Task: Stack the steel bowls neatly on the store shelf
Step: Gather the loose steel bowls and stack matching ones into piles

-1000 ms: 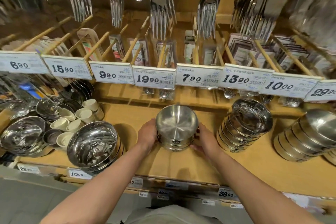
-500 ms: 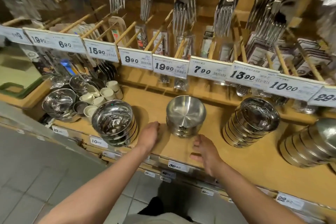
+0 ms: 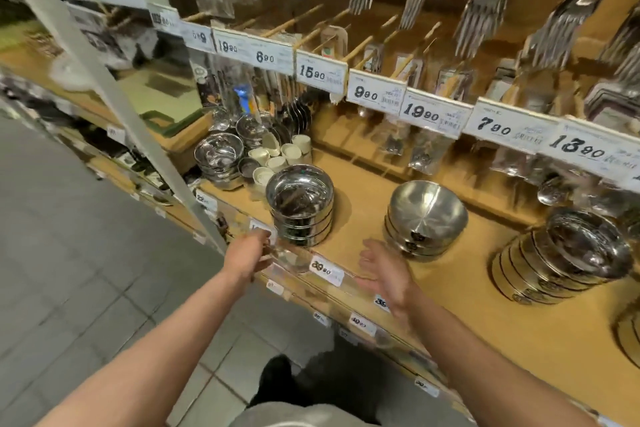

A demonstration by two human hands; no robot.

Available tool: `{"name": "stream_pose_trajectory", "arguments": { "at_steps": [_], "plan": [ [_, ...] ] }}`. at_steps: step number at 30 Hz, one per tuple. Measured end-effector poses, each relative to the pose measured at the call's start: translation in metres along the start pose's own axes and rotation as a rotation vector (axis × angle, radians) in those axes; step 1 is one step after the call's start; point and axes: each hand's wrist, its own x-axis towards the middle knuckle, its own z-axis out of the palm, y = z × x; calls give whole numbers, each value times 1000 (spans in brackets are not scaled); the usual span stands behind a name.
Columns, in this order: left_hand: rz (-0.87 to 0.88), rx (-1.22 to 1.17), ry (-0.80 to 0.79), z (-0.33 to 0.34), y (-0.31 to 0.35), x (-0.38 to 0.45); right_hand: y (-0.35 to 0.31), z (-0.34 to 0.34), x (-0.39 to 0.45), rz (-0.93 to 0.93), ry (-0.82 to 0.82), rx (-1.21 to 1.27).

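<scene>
A short stack of matte steel bowls [image 3: 425,218] stands on the wooden shelf [image 3: 360,218] near its middle. Left of it stands a stack of shiny straight-walled bowls [image 3: 300,206]. A leaning stack of bowls [image 3: 562,255] lies to the right. My left hand [image 3: 249,253] hovers at the shelf's front edge, below the shiny stack, fingers loosely curled and holding nothing. My right hand [image 3: 386,272] is spread with straight fingers just in front of the matte stack, not touching it.
More steel bowls [image 3: 218,158] and small cream cups [image 3: 277,156] crowd the shelf's left end. Price tags [image 3: 375,92] line a rail above, with forks [image 3: 483,12] hanging higher. A white upright post [image 3: 114,97] stands at left. Grey floor tiles [image 3: 86,270] lie below.
Both hands have let go of the matte bowl stack and drawn back to the shelf's front edge. My view has swung left, so the shelf slants to the right.
</scene>
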Motion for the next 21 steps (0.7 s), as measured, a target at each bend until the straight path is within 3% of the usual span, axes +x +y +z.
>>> {"name": "stream_pose_trajectory", "arguments": {
  "at_steps": [5, 9, 13, 15, 21],
  "plan": [
    [40, 19, -40, -16, 28, 27, -15, 43, 29, 29, 106, 57],
    [84, 32, -292, -14, 44, 49, -24, 72, 49, 4, 182, 128],
    [85, 70, -495, -7, 51, 72, -23, 101, 57, -154, 91, 127],
    [82, 98, -538, -2, 56, 81, -24, 110, 57, -209, 93, 146],
    [52, 124, -614, 28, 76, 102, -35, 99, 68, -128, 202, 323]
  ]
}}
